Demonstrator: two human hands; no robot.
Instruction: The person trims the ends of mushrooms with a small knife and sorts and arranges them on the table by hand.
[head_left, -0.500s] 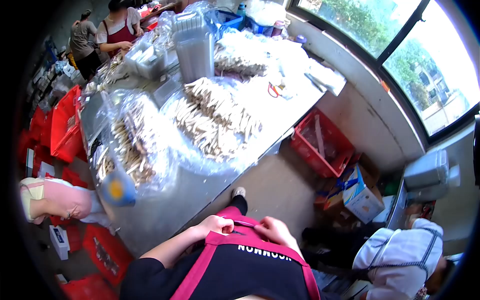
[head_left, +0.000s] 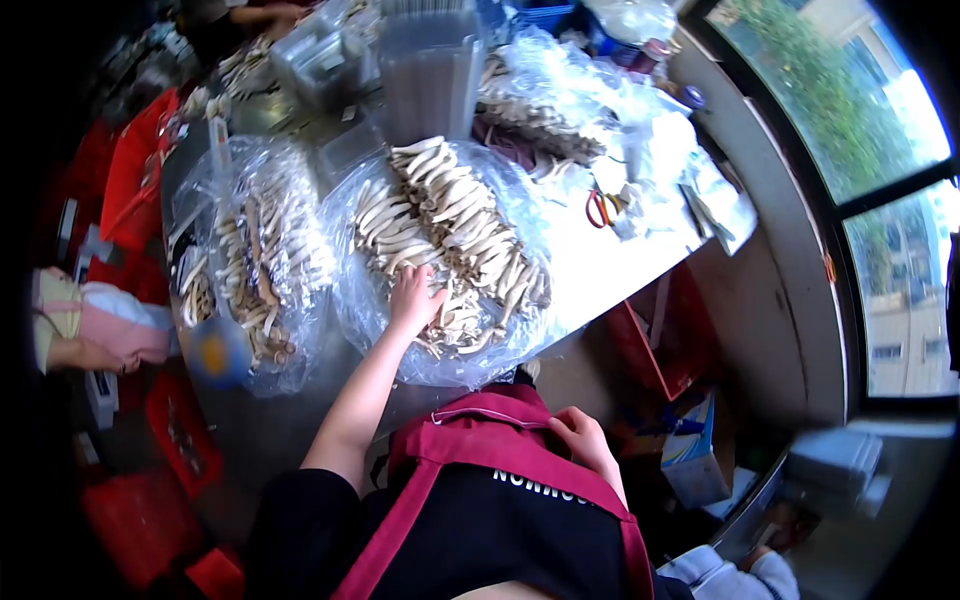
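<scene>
Long pale mushrooms (head_left: 470, 225) lie heaped in rows on a spread clear plastic bag (head_left: 350, 300) on the metal table. My left hand (head_left: 413, 300) is stretched to the near edge of this heap, its thumb apart from the fingers. Its fingertips touch the mushrooms, and none is seen lifted. Down at my waist, my right hand (head_left: 583, 440) pinches the upper edge of my dark red apron (head_left: 490, 408). To the left, a second batch of mushrooms (head_left: 265, 250) sits in another clear bag.
Stacked clear plastic boxes (head_left: 430, 80) stand behind the heap. Scissors with red-orange handles (head_left: 600, 208) lie to the right. A red crate (head_left: 665, 335) is on the floor beyond the table's edge. Other people work at the left, far left and lower right.
My left hand has left the apron and reached forward to the mushrooms. My right hand stays at the apron. The view has shifted nearer the table.
</scene>
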